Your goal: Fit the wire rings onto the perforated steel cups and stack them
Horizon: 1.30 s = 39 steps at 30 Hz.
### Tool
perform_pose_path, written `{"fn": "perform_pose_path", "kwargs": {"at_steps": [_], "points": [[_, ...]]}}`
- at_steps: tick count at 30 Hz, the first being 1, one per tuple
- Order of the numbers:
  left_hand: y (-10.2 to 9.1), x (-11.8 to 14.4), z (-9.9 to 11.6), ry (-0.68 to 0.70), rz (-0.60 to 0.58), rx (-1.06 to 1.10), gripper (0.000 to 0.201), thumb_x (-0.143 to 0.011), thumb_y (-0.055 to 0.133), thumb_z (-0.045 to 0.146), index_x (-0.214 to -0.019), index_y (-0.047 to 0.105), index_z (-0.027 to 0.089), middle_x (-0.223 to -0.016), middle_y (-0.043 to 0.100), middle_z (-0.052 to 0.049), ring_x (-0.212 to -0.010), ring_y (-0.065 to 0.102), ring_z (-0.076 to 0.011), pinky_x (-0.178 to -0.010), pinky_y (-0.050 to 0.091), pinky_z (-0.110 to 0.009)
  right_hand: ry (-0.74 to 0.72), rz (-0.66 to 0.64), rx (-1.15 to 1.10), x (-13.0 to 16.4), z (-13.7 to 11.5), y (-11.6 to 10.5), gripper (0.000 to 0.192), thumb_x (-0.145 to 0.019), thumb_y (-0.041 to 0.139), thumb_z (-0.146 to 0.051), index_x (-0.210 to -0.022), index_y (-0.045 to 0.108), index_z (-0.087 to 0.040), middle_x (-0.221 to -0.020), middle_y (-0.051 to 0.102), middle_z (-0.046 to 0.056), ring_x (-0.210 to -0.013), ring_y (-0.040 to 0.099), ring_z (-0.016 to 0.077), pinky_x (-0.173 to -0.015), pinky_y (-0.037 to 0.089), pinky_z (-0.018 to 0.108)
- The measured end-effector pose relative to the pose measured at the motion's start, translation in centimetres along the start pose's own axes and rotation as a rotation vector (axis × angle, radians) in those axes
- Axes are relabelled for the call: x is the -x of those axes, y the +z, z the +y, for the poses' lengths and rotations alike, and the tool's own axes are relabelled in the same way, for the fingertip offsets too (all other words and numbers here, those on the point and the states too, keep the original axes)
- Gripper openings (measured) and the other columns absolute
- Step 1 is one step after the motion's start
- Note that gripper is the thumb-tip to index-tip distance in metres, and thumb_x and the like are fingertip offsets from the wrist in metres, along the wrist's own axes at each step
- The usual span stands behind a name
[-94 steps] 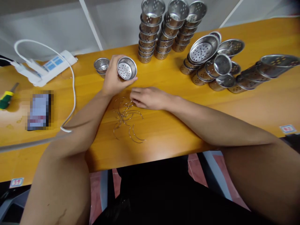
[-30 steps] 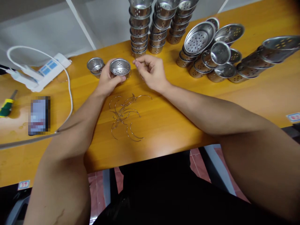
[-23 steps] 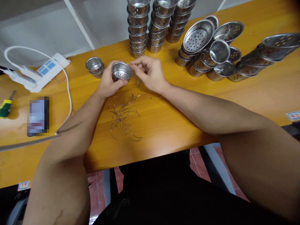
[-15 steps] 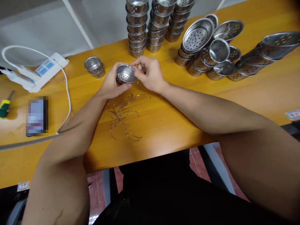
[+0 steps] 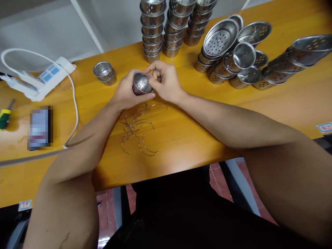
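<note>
left hand (image 5: 126, 91) – fingers grip strainer cup (image 5: 141, 84) | right hand (image 5: 165, 80) – fingers pinch its rim

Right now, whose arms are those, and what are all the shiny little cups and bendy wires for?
Those arms belong to a person who wears a camera on their head, so you see what they see, looking down at a yellow wooden table. The left hand holds one small metal cup with holes, tipped on its side. The right hand pinches at that cup's edge; what its fingers hold is too small to tell. Just below the hands lies a pile of curved wires. At the back stand tall stacks of the same cups, and more stacks lie tipped over on the right. One pair of cups sits alone on the left, near a white power strip.
</note>
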<state>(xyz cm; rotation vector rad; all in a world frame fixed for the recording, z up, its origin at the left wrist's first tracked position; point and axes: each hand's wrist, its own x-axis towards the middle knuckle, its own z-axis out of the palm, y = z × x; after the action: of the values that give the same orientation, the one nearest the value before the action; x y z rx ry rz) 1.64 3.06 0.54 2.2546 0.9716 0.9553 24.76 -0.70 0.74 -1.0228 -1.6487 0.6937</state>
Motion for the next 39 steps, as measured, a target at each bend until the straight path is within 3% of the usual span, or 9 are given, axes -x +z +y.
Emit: {"fn": "perform_pose_path", "kwargs": {"at_steps": [5,8,13,17,21,25,30,35,39], "points": [[0.4,-0.2,-1.9,-0.045,0.057,0.097,0.081,-0.088,0.108,0.089,-0.129,0.08,0.025,-0.118,0.083,-0.011,-0.117,0.086,-0.0406,-0.111,0.075,-0.061,0.033,-0.023,-0.16,-0.3,-0.5,-0.4,0.04,-0.117,0.088,-0.064,-0.105,0.074,-0.029,-0.077,0.059,-0.001,-0.075,0.064,0.0223,-0.076,0.069,0.037],[0.4,-0.5,-3.6,-0.038,0.089,0.195,0.08,-0.095,0.094,0.1,-0.125,0.084,0.026,-0.111,0.08,-0.011,-0.104,0.085,-0.038,-0.1,0.075,-0.061,0.036,-0.113,-0.227,-0.3,-0.9,-0.7,0.057,-0.113,0.087,-0.083,-0.107,0.074,-0.028,-0.081,0.065,0.001,-0.076,0.068,0.0219,-0.07,0.068,0.036],[0.6,-0.8,-4.3,0.009,0.117,0.392,0.095,-0.08,0.092,0.115,-0.119,0.086,0.029,-0.101,0.073,-0.008,-0.085,0.075,-0.0297,-0.083,0.068,-0.052,-0.053,-0.123,-0.137,-0.1,-0.8,-0.8,0.06,-0.108,0.093,-0.085,-0.118,0.08,-0.027,-0.11,0.076,0.007,-0.091,0.074,0.0226,-0.079,0.072,0.036],[1.0,-0.9,-4.8,-0.014,0.074,0.45,0.093,-0.085,0.086,0.116,-0.123,0.083,0.031,-0.098,0.067,-0.006,-0.082,0.071,-0.0284,-0.084,0.068,-0.053,-0.144,-0.094,-0.062,-0.1,-0.6,-1.2,0.062,-0.112,0.085,-0.088,-0.131,0.083,-0.029,-0.134,0.073,0.01,-0.104,0.076,0.0249,-0.088,0.076,0.04],[1.2,-1.1,-6.0,-0.002,0.056,0.388,0.098,-0.083,0.081,0.121,-0.125,0.084,0.033,-0.106,0.072,-0.009,-0.098,0.078,-0.0347,-0.094,0.072,-0.058,-0.18,-0.151,-0.057,0.0,-0.9,-1.6,0.061,-0.115,0.081,-0.089,-0.126,0.083,-0.029,-0.129,0.072,0.01,-0.112,0.076,0.0271,-0.096,0.077,0.045],[1.3,-1.1,-6.4,0.015,0.046,0.354,0.101,-0.085,0.077,0.122,-0.128,0.085,0.03,-0.111,0.075,-0.012,-0.111,0.081,-0.0387,-0.099,0.072,-0.057,-0.204,-0.205,-0.068,0.2,-1.4,-1.7,0.057,-0.114,0.084,-0.087,-0.117,0.083,-0.03,-0.119,0.072,0.01,-0.108,0.072,0.0272,-0.092,0.075,0.043],[1.3,-1.0,-5.9,0.0,0.038,0.373,0.102,-0.084,0.078,0.122,-0.127,0.084,0.03,-0.113,0.074,-0.011,-0.111,0.08,-0.0378,-0.099,0.071,-0.055,-0.273,-0.216,-0.09,0.3,-1.6,-1.7,0.063,-0.114,0.078,-0.092,-0.112,0.082,-0.03,-0.122,0.07,0.01,-0.099,0.068,0.0249,-0.082,0.071,0.04],[1.0,-1.0,-5.1,-0.003,0.006,0.401,0.101,-0.082,0.083,0.122,-0.12,0.081,0.029,-0.106,0.072,-0.008,-0.108,0.078,-0.0358,-0.101,0.069,-0.053,-0.208,-0.236,-0.176,-0.2,-1.2,-1.5,0.067,-0.111,0.082,-0.095,-0.111,0.075,-0.028,-0.11,0.068,0.005,-0.084,0.064,0.0193,-0.076,0.069,0.035],[0.4,-0.7,-4.1,0.043,-0.015,0.401,0.097,-0.09,0.084,0.117,-0.123,0.081,0.025,-0.111,0.076,-0.01,-0.109,0.078,-0.0342,-0.098,0.068,-0.051,-0.162,-0.266,-0.244,-0.4,-1.4,-1.4,0.072,-0.108,0.08,-0.1,-0.106,0.074,-0.028,-0.097,0.07,0.003,-0.086,0.068,0.0215,-0.082,0.071,0.037]]}}
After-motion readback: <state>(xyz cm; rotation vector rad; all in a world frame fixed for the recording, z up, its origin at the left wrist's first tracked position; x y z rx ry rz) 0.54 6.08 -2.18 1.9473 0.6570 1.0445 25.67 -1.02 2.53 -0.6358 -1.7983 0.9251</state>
